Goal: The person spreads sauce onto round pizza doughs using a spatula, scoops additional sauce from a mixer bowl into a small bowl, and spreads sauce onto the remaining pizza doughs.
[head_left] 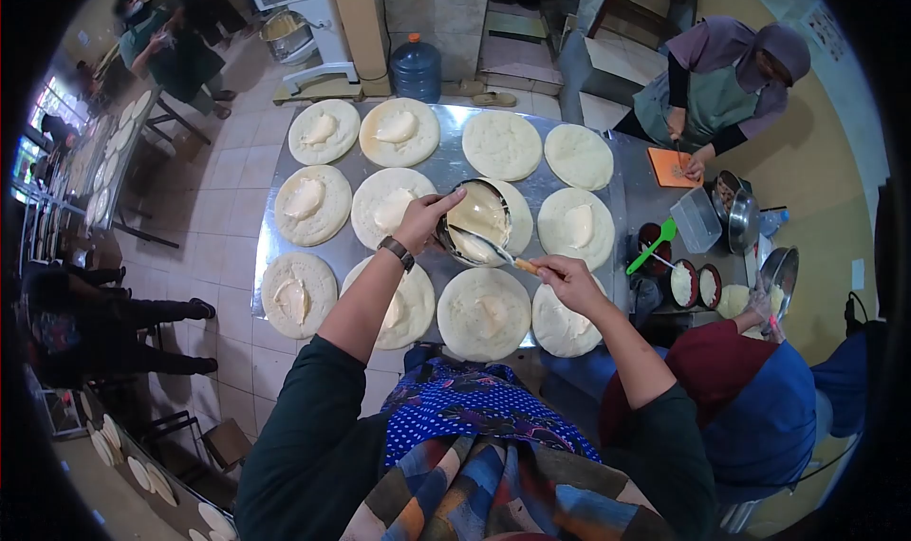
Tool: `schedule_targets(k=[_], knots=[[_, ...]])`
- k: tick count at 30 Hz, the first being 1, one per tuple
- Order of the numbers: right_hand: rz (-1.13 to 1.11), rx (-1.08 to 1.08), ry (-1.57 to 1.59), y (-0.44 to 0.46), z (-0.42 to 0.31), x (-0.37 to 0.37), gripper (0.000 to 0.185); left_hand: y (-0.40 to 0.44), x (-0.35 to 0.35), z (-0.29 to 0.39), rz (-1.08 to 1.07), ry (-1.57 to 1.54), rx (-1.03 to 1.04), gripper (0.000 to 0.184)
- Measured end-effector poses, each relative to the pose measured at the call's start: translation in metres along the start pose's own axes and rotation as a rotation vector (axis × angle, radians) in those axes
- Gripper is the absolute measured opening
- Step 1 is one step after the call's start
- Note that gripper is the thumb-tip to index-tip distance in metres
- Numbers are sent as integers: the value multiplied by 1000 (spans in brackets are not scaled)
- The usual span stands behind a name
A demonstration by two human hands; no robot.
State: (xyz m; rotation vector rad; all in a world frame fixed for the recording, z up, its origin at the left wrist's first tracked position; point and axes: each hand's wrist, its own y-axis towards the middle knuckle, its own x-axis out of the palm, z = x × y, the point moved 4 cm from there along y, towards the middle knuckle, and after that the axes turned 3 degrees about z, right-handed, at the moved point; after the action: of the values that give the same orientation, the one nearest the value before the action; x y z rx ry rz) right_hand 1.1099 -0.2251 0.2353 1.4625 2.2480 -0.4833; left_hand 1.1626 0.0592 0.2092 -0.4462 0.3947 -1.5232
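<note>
Over the metal table [446, 161], my left hand [425, 220] grips the rim of a dark bowl [477, 220] of pale cream, tilted towards me. My right hand [569, 283] is closed round the wooden handle of a spatula [484, 244], whose blade lies in the bowl. Round pale dough discs [484, 315] lie in rows on the table, most with a dollop of cream on top. Two discs at the back, one of them [502, 146] behind the bowl, show no dollop. The bowl partly covers another disc [512, 214].
At the right, a person cuts on an orange board [669, 167], near a clear container [697, 220] and a green spatula [653, 247]. Another person works close by my right arm. A blue water jug [416, 69] and a mixer [304, 28] stand behind the table.
</note>
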Motion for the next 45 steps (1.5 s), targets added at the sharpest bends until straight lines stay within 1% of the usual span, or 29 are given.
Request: schedule_targets(k=[1,3,4,6,7,9,10,12,13,15,16,19,21,23,24,26,27,29,31,33,34,35,37,38,40,41,43,44,45], knots=[[-8,-3,0,4,-2,3,19,0,-3,-1,7,-5,-1,83],[-170,323,241,10,4,15,20,0,-8,-5,31,12,-34,85],[-176,322,242,15,2,16,20,0,-10,-7,36,9,-35,85],[-323,514,344,20,4,24,23,2,-14,-12,50,1,-43,88],[-327,512,344,22,7,26,23,3,-18,-14,55,-1,-44,88],[-371,623,641,22,13,36,24,6,-27,-19,1,-39,-89,86],[-376,620,641,22,14,37,24,7,-31,-21,7,-39,-88,86],[-376,674,832,21,12,39,24,10,-37,-26,4,-185,-44,86],[-377,671,831,22,14,39,24,13,-40,-29,6,-185,-42,86],[-344,639,992,29,21,36,25,19,-48,-34,22,-261,-33,85],[-339,636,990,34,25,32,25,22,-51,-37,19,-287,-36,83],[-216,581,998,66,42,15,25,29,-57,-42,45,-344,-31,81],[39,504,837,100,65,2,25,31,-60,-42,53,-356,-31,79],[240,431,589,133,89,-8,23,32,-64,-45,23,-321,-61,75],[241,432,590,152,113,-3,23,31,-63,-44,22,-319,-63,75],[554,111,51,180,145,-8,22,26,-65,-40,91,-370,-27,75],[553,113,52,183,143,-5,22,25,-66,-41,92,-368,-29,75],[729,-43,-410,185,127,7,23,23,-70,-42,118,-349,-25,74],[697,2,-415,179,114,24,22,24,-74,-46,109,-350,-21,74],[635,14,-516,173,112,41,24,23,-75,-47,99,-351,-17,74],[641,-58,-517,171,113,45,27,22,-75,-46,102,-355,-9,74],[643,-58,-519,171,116,46,27,21,-74,-45,105,-360,1,74],[454,64,-19,175,127,49,26,20,-73,-42,108,-347,4,74],[457,61,-20,172,129,43,26,20,-72,-40,114,-334,3,74],[267,491,667,152,97,31,23,23,-73,-40,91,-284,-3,74],[263,490,666,142,79,22,23,24,-73,-40,70,-234,-14,74],[163,407,889,120,47,7,22,26,-73,-37,47,-219,-18,75],[159,407,890,108,35,-2,22,26,-71,-35,18,-201,-23,76],[106,380,774,97,22,-10,21,25,-70,-33,20,-201,-23,76]])
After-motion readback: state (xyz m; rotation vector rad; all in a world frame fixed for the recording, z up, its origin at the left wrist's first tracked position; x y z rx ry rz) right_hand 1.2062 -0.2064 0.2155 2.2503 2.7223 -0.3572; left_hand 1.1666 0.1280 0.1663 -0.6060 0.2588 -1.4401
